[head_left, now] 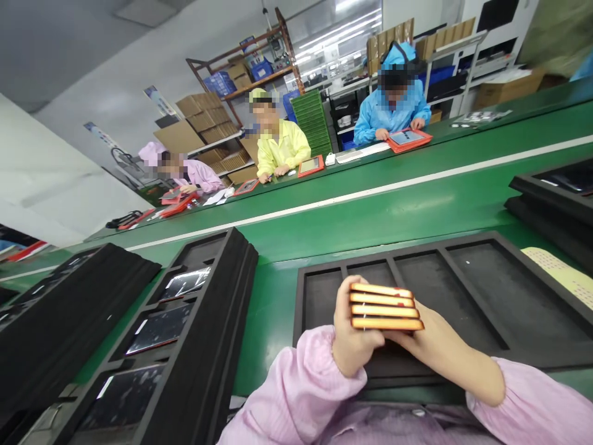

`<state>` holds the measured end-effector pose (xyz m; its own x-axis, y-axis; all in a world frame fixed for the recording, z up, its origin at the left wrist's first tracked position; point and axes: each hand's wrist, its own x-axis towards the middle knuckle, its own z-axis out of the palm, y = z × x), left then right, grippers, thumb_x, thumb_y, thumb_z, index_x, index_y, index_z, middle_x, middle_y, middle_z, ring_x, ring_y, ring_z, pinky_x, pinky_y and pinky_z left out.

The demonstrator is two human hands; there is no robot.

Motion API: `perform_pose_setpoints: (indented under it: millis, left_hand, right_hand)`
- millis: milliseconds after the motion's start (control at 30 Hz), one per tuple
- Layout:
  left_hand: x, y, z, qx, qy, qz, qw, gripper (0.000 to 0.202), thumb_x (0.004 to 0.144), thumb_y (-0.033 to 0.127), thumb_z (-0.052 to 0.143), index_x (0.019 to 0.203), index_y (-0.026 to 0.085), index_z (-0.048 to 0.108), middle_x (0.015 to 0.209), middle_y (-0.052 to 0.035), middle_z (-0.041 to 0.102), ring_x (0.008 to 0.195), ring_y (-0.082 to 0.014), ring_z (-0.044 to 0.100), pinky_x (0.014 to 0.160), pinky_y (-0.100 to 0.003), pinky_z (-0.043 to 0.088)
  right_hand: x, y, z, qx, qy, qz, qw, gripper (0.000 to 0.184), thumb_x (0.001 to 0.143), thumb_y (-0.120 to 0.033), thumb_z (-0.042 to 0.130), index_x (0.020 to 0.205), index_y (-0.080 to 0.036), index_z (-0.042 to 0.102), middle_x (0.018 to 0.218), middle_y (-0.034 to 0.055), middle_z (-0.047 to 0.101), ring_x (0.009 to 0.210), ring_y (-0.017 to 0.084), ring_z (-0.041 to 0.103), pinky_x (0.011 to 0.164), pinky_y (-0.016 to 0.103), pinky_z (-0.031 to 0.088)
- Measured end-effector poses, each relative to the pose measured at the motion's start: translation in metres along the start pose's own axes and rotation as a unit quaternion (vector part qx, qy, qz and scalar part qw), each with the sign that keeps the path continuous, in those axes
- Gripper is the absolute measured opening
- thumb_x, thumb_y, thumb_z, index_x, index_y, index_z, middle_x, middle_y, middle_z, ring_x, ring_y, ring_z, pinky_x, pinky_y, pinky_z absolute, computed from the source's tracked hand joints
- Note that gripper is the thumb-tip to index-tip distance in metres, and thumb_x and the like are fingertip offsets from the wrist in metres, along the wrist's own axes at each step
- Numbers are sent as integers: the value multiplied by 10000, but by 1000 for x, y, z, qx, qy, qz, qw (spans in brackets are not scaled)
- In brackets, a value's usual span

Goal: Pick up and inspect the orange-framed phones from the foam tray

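Note:
Between my two hands is a stack of several thin flat panels point(385, 307), one above another, their bright orange-yellow edges turned toward me. My left hand point(349, 340) grips the stack's left end, with the thumb beneath. On the right side my right hand point(428, 327) holds it, its fingers partly hidden behind and under the panels. Below and beyond them lies a black foam tray point(503, 290) divided into wide compartments. The panels are held above this tray, apart from its floor.
To the left, stacked black foam trays point(227, 309) hold dark glossy screens point(160, 327). Another tray stack point(92, 296) stands farther left, and one point(556, 210) at right. A yellow dotted sheet point(558, 272) lies beside the tray. Across the green bench point(324, 228), several co-workers handle red-framed items.

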<state>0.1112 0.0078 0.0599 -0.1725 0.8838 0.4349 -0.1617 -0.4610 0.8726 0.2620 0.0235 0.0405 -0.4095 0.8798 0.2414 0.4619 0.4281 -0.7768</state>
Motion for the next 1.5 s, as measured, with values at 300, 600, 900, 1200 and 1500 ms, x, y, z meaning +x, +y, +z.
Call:
perform_pose_setpoints:
  millis: [300, 600, 900, 1200, 1500]
  left_hand:
    - [34, -27, 24, -62, 168, -291, 940, 531, 756, 642, 515, 935, 158, 638, 974, -83, 684, 985, -240, 619, 911, -381, 463]
    - [59, -48, 2, 51, 116, -218, 968, 452, 755, 552, 570, 1005, 182, 640, 1064, -94, 680, 1039, -228, 604, 966, -380, 424]
    - [87, -56, -13, 75, 9, -301, 950, 319, 763, 433, 576, 659, 161, 708, 754, -76, 728, 752, -200, 662, 756, -338, 501]
    - [89, -57, -14, 19, -11, -315, 949, 125, 761, 245, 609, 837, 189, 690, 744, -18, 722, 781, -164, 666, 779, -299, 495]
    - [88, -62, -8, 22, -5, -308, 951, 109, 766, 185, 576, 687, 177, 651, 692, 2, 684, 746, -137, 643, 771, -276, 484]
  right_hand:
    - [11, -33, -20, 68, -136, 127, 980, 857, 678, -338, 536, 1444, -195, 178, 1001, 44, 681, 872, 295, 667, 684, 374, 564]
    - [11, 1, 10, -4, -79, 86, 993, 726, 795, -434, 521, 1425, -135, 317, 1384, 147, 413, 1166, 308, 507, 921, 427, 492]
    - [9, 13, 7, -12, -22, 34, 999, 417, 924, -357, 386, 1287, -216, 537, 1289, 38, 510, 1147, 255, 512, 935, 356, 486]
    - [11, 16, 12, -20, -3, 7, 1000, 425, 903, -217, 368, 1304, -219, 511, 1285, 2, 507, 1120, 223, 537, 949, 325, 482]
    - [13, 1, -10, -68, -120, -188, 973, 602, 771, -45, 466, 1278, -366, 511, 1397, -44, 390, 1233, 292, 439, 1022, 517, 408]
